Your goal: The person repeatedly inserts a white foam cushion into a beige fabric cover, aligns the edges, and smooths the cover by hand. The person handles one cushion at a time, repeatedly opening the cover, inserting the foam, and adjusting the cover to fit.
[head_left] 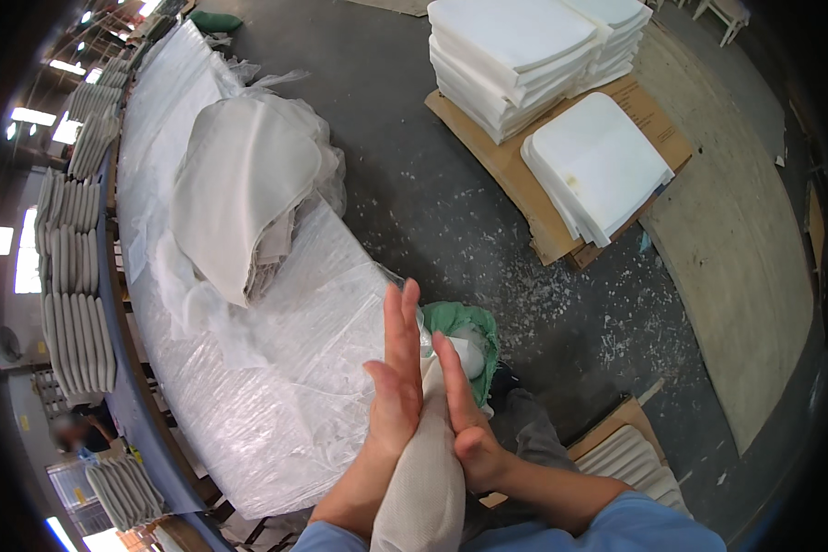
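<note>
While both palms press flat, fingers straight and open, left hand (pixel 397 368) and right hand (pixel 460 405) sandwich beige fabric cover (pixel 425 478) upright before chest, beside plastic-wrapped table (pixel 276 368). Step, likely: smoothing cover. Next move needs even pressure along its length.

A beige woven fabric piece (pixel 423 478) (rolled or bunched into a long, soft column) stands roughly upright at the lower centre of the frame, pressed between two flat palms
</note>
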